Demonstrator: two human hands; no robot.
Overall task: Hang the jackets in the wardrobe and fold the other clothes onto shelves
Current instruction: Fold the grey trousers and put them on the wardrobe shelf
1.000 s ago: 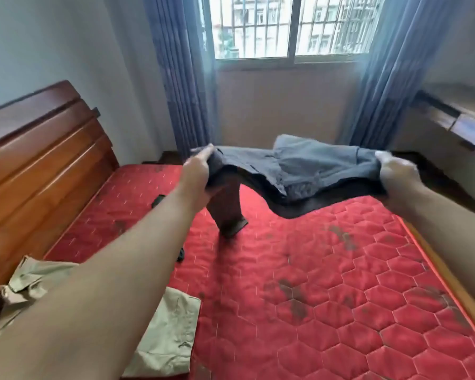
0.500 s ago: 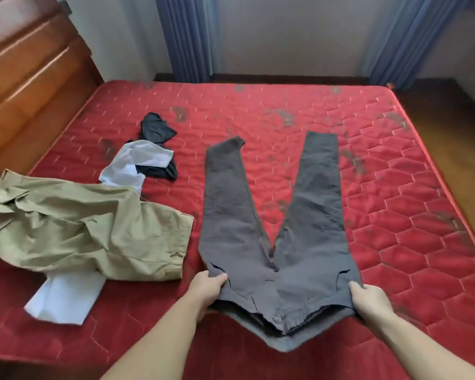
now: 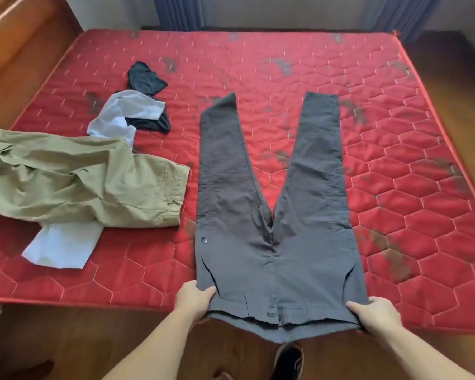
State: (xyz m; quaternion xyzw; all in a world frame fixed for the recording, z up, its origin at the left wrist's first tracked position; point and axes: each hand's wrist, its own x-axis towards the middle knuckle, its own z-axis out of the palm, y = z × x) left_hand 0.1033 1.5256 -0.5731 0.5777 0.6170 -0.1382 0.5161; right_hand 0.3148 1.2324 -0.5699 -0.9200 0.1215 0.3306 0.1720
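Note:
Grey trousers (image 3: 280, 215) lie flat on the red mattress (image 3: 395, 187), legs spread apart and pointing away from me, waistband hanging over the near edge. My left hand (image 3: 192, 298) grips the waistband's left corner. My right hand (image 3: 376, 315) grips its right corner. To the left lies a crumpled khaki jacket (image 3: 74, 182) on top of a white garment (image 3: 61, 248). Beyond it a dark garment (image 3: 146, 79) lies bunched, partly under white cloth (image 3: 129, 111).
A wooden headboard (image 3: 17, 45) stands along the bed's left side. Blue curtains (image 3: 176, 12) hang at the far wall. Wooden floor (image 3: 66, 346) lies in front of the bed, with my dark shoe (image 3: 288, 360) on it.
The trousers went from held up in the air to laid flat on the mattress. In the last half second I pulled the waistband nearer, over the bed's edge.

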